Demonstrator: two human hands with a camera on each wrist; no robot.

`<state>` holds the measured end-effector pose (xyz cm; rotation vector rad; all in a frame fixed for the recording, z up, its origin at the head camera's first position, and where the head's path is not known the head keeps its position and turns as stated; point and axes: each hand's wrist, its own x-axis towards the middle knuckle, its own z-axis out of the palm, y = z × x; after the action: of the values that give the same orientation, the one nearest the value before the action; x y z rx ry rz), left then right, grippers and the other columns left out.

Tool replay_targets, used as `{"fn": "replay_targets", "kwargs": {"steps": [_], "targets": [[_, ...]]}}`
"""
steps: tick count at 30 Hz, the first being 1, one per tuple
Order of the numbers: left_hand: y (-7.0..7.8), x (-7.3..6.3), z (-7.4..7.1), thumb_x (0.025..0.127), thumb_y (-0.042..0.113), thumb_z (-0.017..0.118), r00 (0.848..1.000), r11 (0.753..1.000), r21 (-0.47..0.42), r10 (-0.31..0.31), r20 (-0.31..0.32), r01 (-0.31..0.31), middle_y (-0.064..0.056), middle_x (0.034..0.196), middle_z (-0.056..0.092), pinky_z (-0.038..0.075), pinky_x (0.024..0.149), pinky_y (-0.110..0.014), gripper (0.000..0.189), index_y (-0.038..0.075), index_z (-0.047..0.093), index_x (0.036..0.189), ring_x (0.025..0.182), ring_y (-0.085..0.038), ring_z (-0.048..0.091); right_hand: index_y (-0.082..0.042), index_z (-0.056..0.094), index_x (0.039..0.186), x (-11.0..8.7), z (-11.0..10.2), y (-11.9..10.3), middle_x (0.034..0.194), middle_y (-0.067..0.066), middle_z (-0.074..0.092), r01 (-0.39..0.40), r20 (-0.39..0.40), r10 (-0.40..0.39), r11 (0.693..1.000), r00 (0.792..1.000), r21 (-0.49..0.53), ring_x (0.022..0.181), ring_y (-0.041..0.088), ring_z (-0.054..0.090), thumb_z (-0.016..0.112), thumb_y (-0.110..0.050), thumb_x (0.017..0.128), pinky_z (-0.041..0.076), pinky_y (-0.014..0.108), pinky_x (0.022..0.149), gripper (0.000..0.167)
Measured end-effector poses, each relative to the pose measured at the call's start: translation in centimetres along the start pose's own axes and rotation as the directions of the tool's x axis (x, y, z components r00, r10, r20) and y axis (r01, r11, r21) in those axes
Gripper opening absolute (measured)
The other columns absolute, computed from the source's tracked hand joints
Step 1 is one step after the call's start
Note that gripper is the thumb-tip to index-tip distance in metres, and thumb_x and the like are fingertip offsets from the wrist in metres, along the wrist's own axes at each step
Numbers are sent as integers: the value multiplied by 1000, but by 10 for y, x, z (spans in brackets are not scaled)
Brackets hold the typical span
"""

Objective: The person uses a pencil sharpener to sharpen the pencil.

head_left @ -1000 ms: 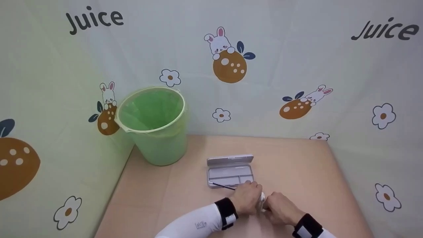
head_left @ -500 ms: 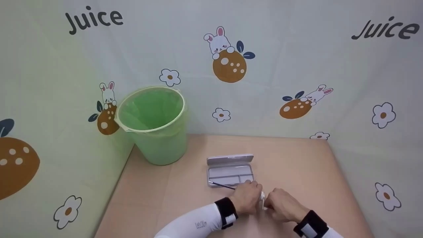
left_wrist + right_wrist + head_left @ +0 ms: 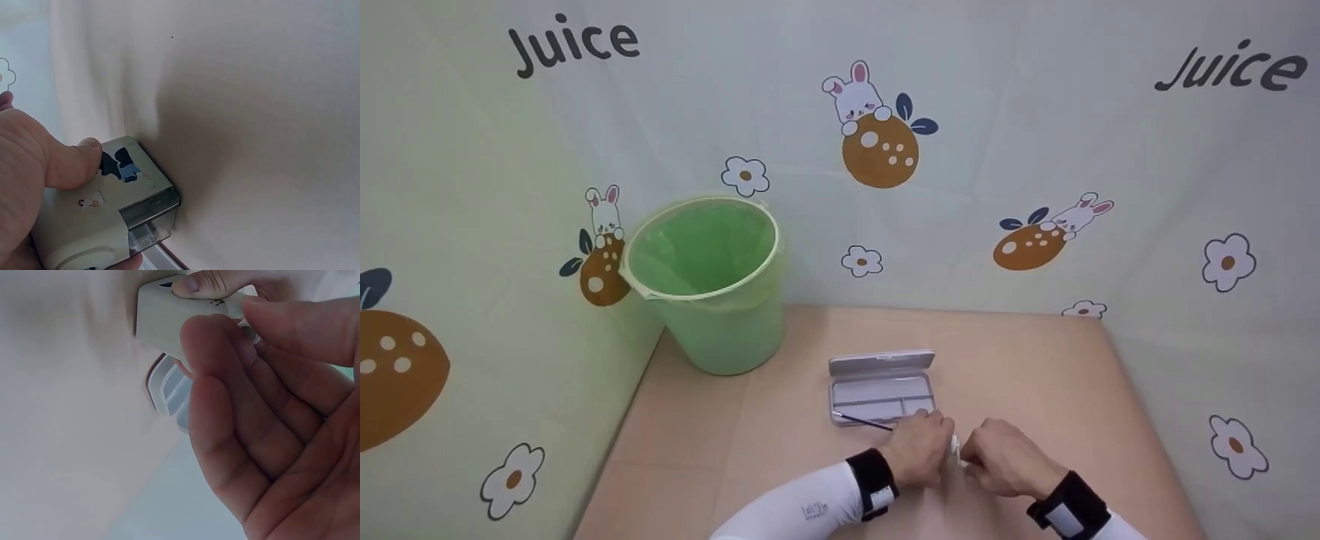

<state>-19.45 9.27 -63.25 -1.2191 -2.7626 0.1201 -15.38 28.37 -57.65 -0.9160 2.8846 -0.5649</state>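
Observation:
My left hand (image 3: 916, 450) grips a cream crank pencil sharpener (image 3: 84, 225), thumb on its stickered top face. It has a clear shavings drawer (image 3: 152, 230) at one end. Out from the left hand toward the left sticks a dark pencil (image 3: 866, 421) with a pale tip; its other end is hidden by the hand. My right hand (image 3: 1006, 459) pinches the sharpener's crank handle (image 3: 248, 332) with curled fingers. Most of that handle is covered by the fingers.
A grey pencil case (image 3: 874, 391) lies with its lid raised just beyond the left hand, the pencil overlapping its front edge. Farther back on the left stands a green bucket (image 3: 731, 337) with a liner. Patterned cloth walls (image 3: 960, 247) enclose the tabletop (image 3: 1020, 367).
My right hand has moved a little up and to the right at the crank. The left hand, the pencil and the case stay where they were.

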Motion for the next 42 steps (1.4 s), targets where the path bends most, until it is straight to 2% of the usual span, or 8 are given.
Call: {"fn": "replay_targets", "kwargs": {"steps": [8, 13, 16, 23, 28, 33, 39, 42], "targets": [[0, 2, 1, 74, 46, 96, 1000, 998, -58, -8, 25, 9, 5, 104, 70, 58, 74, -26, 57, 20, 64, 114, 90, -13, 67, -23, 84, 72, 3, -7, 5, 58, -17, 61, -47, 15, 47, 999, 999, 22, 54, -5, 43, 82, 0, 82, 37, 18, 54, 25], [-2, 2, 3, 74, 47, 95, 1000, 999, -35, -18, 25, 19, 5, 103, 70, 59, 72, -26, 58, 19, 63, 114, 89, -13, 68, -20, 70, 60, 6, -10, 8, 55, -18, 47, -9, -31, 10, 1000, 999, 18, 53, -7, 34, 79, 4, 78, 28, 16, 53, 31], [-2, 2, 3, 74, 47, 95, 1000, 999, -22, -23, 7, 23, 5, 102, 71, 60, 70, -26, 57, 19, 63, 112, 88, -13, 69, -21, 65, 58, 7, -11, 8, 55, -19, 42, 13, -52, -13, 1000, 999, 4, 53, -8, 30, 78, 5, 76, 25, 15, 53, 34], [-4, 2, 3, 72, 41, 96, 999, 996, -76, -45, -15, 43, 4, 102, 71, 60, 70, -28, 57, 18, 63, 111, 88, -14, 68, -23, 72, 64, 10, -12, 8, 57, -18, 49, -19, -52, 18, 1000, 998, -13, 55, -5, 36, 79, 4, 80, 33, 18, 56, 32], [-5, 6, 3, 71, 41, 97, 998, 996, -72, -59, 4, 59, 4, 104, 71, 59, 71, -28, 58, 18, 64, 112, 89, -15, 68, -22, 72, 64, 14, -13, 10, 57, -16, 53, 1, -79, -5, 999, 997, -53, 56, -4, 38, 78, 6, 79, 35, 19, 57, 32], [-8, 9, 2, 74, 43, 96, 998, 995, -84, -56, 33, 58, 3, 104, 72, 60, 71, -28, 57, 17, 64, 114, 89, -15, 69, -20, 78, 70, 21, -15, 19, 61, -12, 63, -21, -115, 14, 998, 993, -65, 57, -3, 42, 81, 6, 83, 40, 19, 58, 29], [-10, 12, 0, 78, 40, 93, 998, 993, -103, -54, 37, 57, 3, 102, 72, 60, 70, -30, 50, 17, 65, 112, 87, -16, 69, -13, 87, 85, 27, -12, 34, 71, -5, 76, -64, -162, 51, 995, 985, -76, 62, -1, 52, 84, 4, 87, 48, 22, 62, 18], [-8, 13, 1, 78, 43, 94, 998, 996, -77, -41, 43, 44, 4, 103, 72, 60, 69, -29, 52, 17, 66, 114, 88, -15, 70, -13, 86, 83, 29, -4, 42, 70, -6, 75, -79, -186, 58, 991, 981, -109, 64, 1, 52, 85, 3, 86, 48, 24, 63, 16]]}}
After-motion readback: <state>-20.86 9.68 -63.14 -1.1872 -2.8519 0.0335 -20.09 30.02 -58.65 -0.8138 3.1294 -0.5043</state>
